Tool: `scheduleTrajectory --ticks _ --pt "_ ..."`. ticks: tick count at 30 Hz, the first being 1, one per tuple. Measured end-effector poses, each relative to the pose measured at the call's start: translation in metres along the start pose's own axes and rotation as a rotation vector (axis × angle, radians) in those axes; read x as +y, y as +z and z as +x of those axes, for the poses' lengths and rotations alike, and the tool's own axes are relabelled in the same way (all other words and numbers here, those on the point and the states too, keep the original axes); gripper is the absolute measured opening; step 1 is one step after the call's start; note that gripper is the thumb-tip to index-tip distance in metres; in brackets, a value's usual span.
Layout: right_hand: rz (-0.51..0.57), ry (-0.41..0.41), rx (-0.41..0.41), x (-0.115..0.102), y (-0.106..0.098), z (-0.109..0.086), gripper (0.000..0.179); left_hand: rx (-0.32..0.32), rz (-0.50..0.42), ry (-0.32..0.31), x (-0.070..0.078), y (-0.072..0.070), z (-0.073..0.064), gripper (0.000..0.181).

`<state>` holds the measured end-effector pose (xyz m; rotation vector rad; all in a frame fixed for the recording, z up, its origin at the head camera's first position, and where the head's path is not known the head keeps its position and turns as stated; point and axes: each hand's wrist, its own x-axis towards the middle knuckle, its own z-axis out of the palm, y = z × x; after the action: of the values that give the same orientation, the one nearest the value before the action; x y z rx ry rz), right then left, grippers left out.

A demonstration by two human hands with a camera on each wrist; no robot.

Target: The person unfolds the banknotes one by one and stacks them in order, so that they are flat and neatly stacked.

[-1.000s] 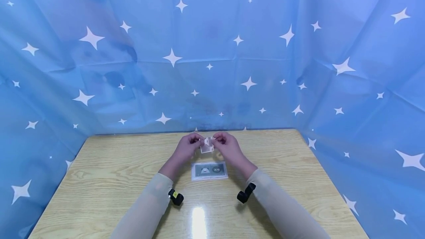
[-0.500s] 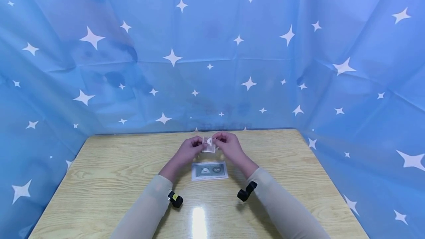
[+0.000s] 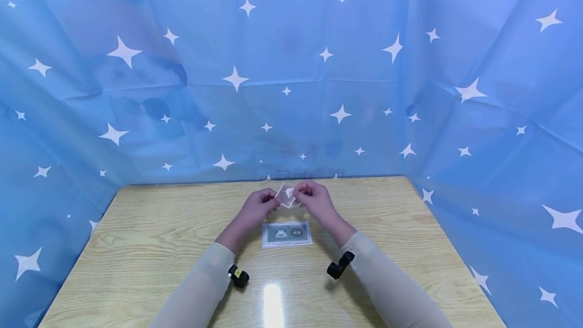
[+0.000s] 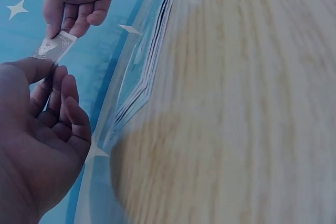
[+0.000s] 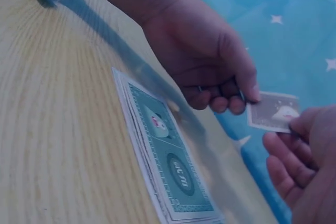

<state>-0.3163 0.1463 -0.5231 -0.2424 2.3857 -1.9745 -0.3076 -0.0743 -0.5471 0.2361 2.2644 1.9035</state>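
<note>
Above the far part of the table, a small note-like paper (image 3: 286,195) is held between both hands. It has a pale border and a white figure on a greyish ground, as the right wrist view shows on the paper (image 5: 271,110). My left hand (image 3: 255,207) pinches one edge between thumb and fingers. At the opposite edge my right hand (image 3: 317,202) pinches it too. The paper is tilted in the head view; whether it is folded I cannot tell. Nearer me lies a stack of green printed notes (image 3: 287,234), untouched, bearing a figure and a round emblem.
The wooden table (image 3: 150,257) reaches back to a blue curtain (image 3: 291,135) with white stars. Each sleeved forearm wears a small black wrist camera, the left camera (image 3: 239,276) and the right camera (image 3: 339,265). A bright light reflection lies on the tabletop near the front.
The small paper has turned between the fingers, from nearly level to a slant. The left hand's fingers have shifted along its edge. The stack of notes has stayed put.
</note>
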Motion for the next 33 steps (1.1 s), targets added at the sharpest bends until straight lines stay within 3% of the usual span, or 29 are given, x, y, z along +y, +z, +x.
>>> scheduleTrajectory --ticks 7,12,17,23,33 --pt "-0.005 0.040 -0.027 0.006 0.002 -0.009 0.008 0.086 -0.031 0.038 0.002 0.000 0.003 0.013" --pt "-0.026 0.058 -0.067 0.008 0.005 -0.016 0.007 0.110 -0.041 0.048 0.005 0.000 0.003 0.017" --pt "-0.054 0.060 -0.094 0.009 0.003 -0.019 0.011 0.106 -0.025 0.042 0.006 0.001 0.003 0.017" --pt "-0.039 0.022 -0.042 0.001 0.000 -0.011 0.014 0.075 -0.030 0.040 0.005 0.001 0.003 0.014" --pt "-0.081 -0.008 -0.047 -0.002 0.000 -0.008 0.008 0.037 -0.022 0.029 0.006 0.002 0.000 0.014"
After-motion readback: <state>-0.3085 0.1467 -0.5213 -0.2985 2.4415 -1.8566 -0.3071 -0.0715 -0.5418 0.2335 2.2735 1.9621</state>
